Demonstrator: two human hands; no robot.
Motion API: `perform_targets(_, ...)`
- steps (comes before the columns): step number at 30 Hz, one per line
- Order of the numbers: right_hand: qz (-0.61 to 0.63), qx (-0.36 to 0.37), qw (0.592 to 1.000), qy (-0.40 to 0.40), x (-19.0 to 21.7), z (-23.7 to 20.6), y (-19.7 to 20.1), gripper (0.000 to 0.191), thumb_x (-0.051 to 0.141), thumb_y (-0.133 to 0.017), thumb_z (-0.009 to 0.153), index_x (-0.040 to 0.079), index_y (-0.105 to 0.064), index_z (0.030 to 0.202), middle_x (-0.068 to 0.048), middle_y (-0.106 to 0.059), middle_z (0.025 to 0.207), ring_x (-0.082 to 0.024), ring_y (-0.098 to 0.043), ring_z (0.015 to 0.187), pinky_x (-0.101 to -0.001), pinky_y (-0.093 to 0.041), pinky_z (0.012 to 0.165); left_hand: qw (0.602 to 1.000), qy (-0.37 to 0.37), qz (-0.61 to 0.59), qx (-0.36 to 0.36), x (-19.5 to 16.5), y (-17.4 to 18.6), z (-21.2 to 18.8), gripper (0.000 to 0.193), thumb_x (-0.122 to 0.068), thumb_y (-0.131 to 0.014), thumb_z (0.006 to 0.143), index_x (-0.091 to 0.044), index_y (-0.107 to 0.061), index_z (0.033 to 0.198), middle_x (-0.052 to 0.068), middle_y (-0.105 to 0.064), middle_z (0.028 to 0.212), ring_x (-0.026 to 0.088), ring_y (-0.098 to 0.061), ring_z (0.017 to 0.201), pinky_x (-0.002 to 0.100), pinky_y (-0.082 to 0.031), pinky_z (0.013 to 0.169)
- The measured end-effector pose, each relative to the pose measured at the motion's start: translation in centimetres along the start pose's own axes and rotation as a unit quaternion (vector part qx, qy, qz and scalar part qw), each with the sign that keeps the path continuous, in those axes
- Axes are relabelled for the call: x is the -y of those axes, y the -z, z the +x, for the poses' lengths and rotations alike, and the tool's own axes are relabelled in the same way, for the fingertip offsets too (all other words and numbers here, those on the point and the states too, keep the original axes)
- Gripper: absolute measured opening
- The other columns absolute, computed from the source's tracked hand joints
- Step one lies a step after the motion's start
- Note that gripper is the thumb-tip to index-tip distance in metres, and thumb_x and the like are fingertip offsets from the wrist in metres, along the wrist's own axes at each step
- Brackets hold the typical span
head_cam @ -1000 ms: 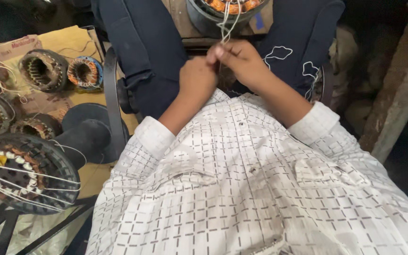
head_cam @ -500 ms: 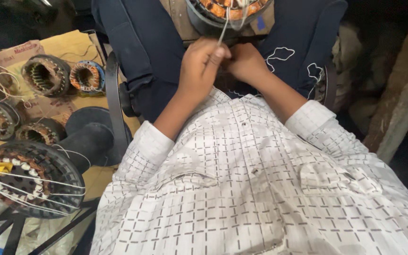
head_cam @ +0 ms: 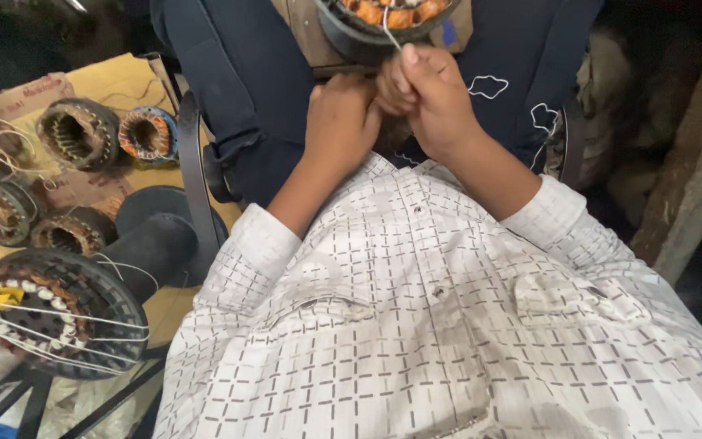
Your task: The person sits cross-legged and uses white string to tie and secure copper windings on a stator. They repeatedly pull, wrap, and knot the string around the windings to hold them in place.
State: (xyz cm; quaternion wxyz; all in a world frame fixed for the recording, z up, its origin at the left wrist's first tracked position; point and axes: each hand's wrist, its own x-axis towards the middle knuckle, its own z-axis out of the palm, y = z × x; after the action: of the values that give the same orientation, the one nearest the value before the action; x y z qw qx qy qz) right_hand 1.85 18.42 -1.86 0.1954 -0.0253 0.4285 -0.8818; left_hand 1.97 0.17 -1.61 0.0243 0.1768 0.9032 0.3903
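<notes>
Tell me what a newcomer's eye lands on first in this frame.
At top centre, the right hand pinches a pale thread that runs up to a round motor stator with orange-brown windings, while the left hand is curled beside it. Down the left side, several more wound stators lie on brown cardboard, the largest at lower left strung with white threads.

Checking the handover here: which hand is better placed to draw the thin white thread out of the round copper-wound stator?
Probably the right hand: its fingers already pinch the thin white thread below the round copper-wound stator. The left hand rests closed, lower.
</notes>
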Motion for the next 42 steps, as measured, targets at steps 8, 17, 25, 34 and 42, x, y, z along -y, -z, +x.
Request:
perform_targets(8,-0.467,0.027,0.879,-0.087,1.5,-1.0,-0.6,0.034,0.035,-0.062,0.107,0.005,-0.066,0.09,-0.003,-0.054,0.068,-0.018,-0.052,0.061,-0.0305,-0.038,0.059,0.815,0.02,-0.576,0.054,-1.7,2.4,1.1,0.032,-0.021,-0.05,0.103,0.005,-0.067,0.11,0.01,-0.068,0.113,0.016,-0.064,0.103,0.032,-0.052,0.093)
perform_targets(17,-0.771,-0.222,0.582,0.133,11.1,-13.5,-1.4,0.035,-0.01,-0.057,0.085,0.004,-0.07,0.115,-0.014,-0.067,0.113,-0.031,-0.065,0.101,-0.0396,-0.053,0.09,0.94,0.04,-0.324,-0.095,2.2,5.6,1.3,0.033,-0.015,-0.053,0.111,0.002,-0.054,0.083,0.006,-0.06,0.08,0.012,-0.052,0.077,0.029,-0.042,0.071)
perform_targets(25,-0.747,-0.3,0.593,0.026,9.4,-15.7,-2.4,0.029,0.001,-0.072,0.098,0.0,-0.065,0.126,-0.017,-0.068,0.104,-0.031,-0.07,0.093,-0.0386,-0.056,0.084,0.933,0.054,-0.339,-0.106,2.6,5.1,1.2,0.031,-0.01,-0.052,0.112,0.002,-0.053,0.084,0.006,-0.06,0.081,0.01,-0.052,0.077,0.027,-0.041,0.071)
perform_targets(34,-0.839,-0.254,0.471,-0.101,6.9,-15.5,-3.0,0.046,0.021,-0.081,0.094,0.0,-0.059,0.128,-0.018,-0.064,0.127,-0.037,-0.068,0.092,-0.0458,-0.055,0.075,0.954,0.056,-0.282,-0.08,1.8,5.3,1.2,0.025,-0.013,-0.056,0.113,0.002,-0.052,0.093,0.009,-0.057,0.087,0.013,-0.052,0.078,0.027,-0.044,0.073)
perform_targets(42,-0.722,-0.317,0.614,0.038,5.3,-17.1,-4.5,0.045,0.002,-0.07,0.096,-0.009,-0.048,0.133,-0.034,-0.042,0.142,-0.039,-0.063,0.112,-0.0412,-0.057,0.086,0.977,-0.018,-0.076,-0.198,-0.1,4.7,-1.0,0.071,-0.017,-0.071,0.109,-0.007,-0.018,0.154,0.012,-0.03,0.153,0.023,-0.039,0.143,0.036,-0.04,0.11)
